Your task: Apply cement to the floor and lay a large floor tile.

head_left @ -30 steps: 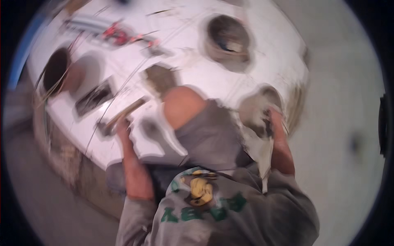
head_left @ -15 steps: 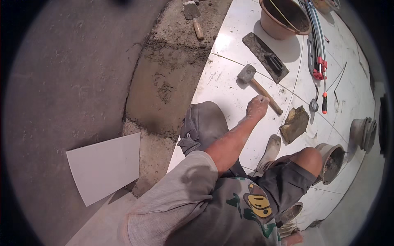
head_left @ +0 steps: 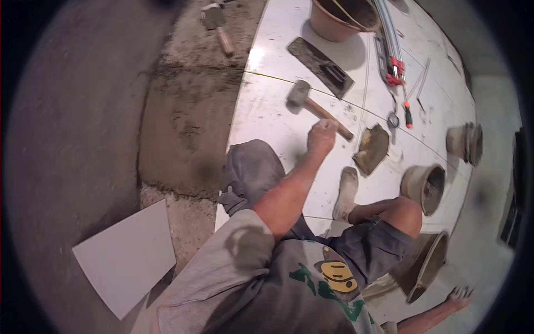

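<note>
My left hand [head_left: 322,135] is closed in a fist low over the white tiles, against the handle of a mallet [head_left: 340,129]. The mallet lies with its grey head pointing away, and the fingers do not wrap round its handle. Whatever the fist may hold is hidden. At the lower right, my right hand [head_left: 459,296] reaches out with its fingers apart and somewhat blurred, holding nothing visible. Nearest to it is a tipped, dirty bucket [head_left: 435,270]. A mortar-stained rectangular float [head_left: 321,68] and a rough brownish slab [head_left: 371,149], perhaps a sponge, lie near the mallet.
A loose white tile [head_left: 127,259] leans at the lower left beside wet mortar [head_left: 178,131]. A trowel [head_left: 221,30] lies beyond. Farther right are a large bucket [head_left: 334,29], a tile cutter [head_left: 394,64], an orange-and-black screwdriver [head_left: 409,115] and more buckets [head_left: 414,182].
The view has shifted, moving the scene leftward. My right hand has come out from the lower edge and stretched to the right. My left fist stays beside the mallet handle.
</note>
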A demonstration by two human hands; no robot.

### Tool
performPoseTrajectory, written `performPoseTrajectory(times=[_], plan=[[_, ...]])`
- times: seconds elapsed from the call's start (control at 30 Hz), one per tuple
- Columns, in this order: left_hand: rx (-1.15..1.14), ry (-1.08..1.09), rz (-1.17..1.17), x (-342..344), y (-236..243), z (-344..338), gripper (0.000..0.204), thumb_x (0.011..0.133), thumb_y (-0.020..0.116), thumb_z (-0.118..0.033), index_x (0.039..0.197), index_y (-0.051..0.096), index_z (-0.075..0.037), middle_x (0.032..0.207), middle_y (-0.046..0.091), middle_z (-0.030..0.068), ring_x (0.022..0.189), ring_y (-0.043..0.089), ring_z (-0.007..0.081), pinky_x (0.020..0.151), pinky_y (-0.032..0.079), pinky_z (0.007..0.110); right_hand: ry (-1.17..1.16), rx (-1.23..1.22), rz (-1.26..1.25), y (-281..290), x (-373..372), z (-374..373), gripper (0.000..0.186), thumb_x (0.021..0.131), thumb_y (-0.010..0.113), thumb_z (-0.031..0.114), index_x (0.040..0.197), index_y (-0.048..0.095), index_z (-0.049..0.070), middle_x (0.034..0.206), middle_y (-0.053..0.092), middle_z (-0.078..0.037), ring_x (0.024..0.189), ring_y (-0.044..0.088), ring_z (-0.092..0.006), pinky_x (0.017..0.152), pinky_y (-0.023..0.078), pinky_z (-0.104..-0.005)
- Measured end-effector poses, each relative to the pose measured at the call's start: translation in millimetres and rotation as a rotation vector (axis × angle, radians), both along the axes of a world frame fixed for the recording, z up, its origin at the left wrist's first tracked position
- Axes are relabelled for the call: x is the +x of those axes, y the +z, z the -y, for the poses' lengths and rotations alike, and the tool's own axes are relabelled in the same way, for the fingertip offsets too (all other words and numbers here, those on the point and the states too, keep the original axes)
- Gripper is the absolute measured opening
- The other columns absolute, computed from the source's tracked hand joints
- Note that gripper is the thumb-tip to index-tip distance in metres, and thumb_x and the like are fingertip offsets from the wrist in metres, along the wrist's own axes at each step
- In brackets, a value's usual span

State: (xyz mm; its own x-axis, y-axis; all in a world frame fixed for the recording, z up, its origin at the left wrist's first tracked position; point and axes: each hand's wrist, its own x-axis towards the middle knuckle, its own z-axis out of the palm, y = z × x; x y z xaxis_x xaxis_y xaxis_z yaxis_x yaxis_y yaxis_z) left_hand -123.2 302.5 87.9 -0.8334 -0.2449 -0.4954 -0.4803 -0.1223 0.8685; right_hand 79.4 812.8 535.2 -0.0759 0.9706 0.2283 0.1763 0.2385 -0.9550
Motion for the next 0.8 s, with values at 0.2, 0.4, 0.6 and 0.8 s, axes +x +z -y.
performPoseTrajectory(times=[0.2,0.4,0.6,0.8], plan=[[0.101,0.009,-0.084,15,20,-15,0.034,0.087,0.057,-0.031,0.093,0.067,0.001,0.078,0.066,0.0063,0.073,0.060,0.0139,0.070,0.047,0.029,0.227,0.011,0.014,60,-58,98,0.038,0.090,0.061,0.032,0.112,0.056,0.002,0.103,0.052,-0.006,0.085,0.047,-0.0141,0.071,0.040,-0.0273],[0.173,-0.027,-0.043,22,46,-7,0.036,0.091,0.056,-0.031,0.098,0.065,0.003,0.085,0.066,0.0066,0.075,0.061,0.0130,0.073,0.047,0.028,0.603,-0.200,0.007,13,-79,171,0.022,0.100,0.047,0.025,0.091,0.055,0.005,0.049,0.031,0.008,0.037,0.021,-0.0036,0.038,0.021,-0.0206],[0.096,0.174,-0.304,20,37,19,0.035,0.091,0.055,-0.030,0.101,0.065,0.001,0.090,0.066,0.0070,0.078,0.061,0.0141,0.075,0.048,0.029,1.100,-0.408,0.111,-60,-139,245,0.024,0.102,0.039,0.022,0.092,0.052,0.005,0.049,0.026,0.008,0.039,0.021,-0.0026,0.037,0.018,-0.0210],[0.039,0.412,-0.114,37,52,78,0.039,0.091,0.054,-0.031,0.106,0.062,0.004,0.094,0.067,0.0121,0.085,0.064,0.0172,0.079,0.049,0.030,1.584,-0.626,0.374,-139,-167,329,0.025,0.097,0.049,0.026,0.080,0.052,0.007,0.048,0.028,0.009,0.038,0.020,-0.0034,0.037,0.015,-0.0229]])
